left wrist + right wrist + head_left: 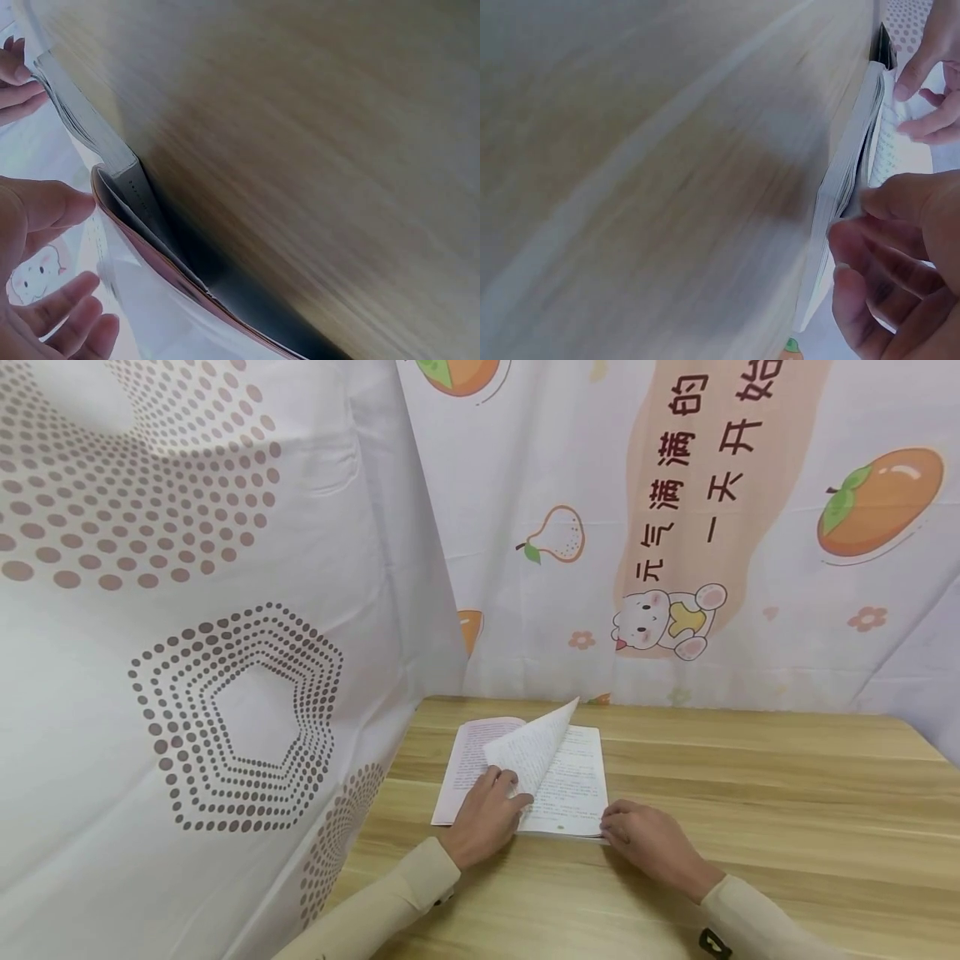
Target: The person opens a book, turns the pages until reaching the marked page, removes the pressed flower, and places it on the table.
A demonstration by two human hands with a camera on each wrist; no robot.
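An open book [581, 789] of printed text lies on the wooden table, its left page pinkish. One loose-standing page [534, 745] is lifted and bends over toward the left side. My left hand [486, 817] is at the lower middle of the book, by the base of that page. In the left wrist view the thumb of the left hand [37, 225] touches the bent page edge near the spine, other fingers extended. At the lower right corner, my right hand [648, 842] pinches the page edges. The right wrist view shows the thumb and forefinger of the right hand [900, 255] there.
The wooden table [750, 777] extends to the right of the book. Behind it hangs a white cloth [787, 635] with fruit drawings and lettering. A dotted white curtain [255, 718] runs along the left edge.
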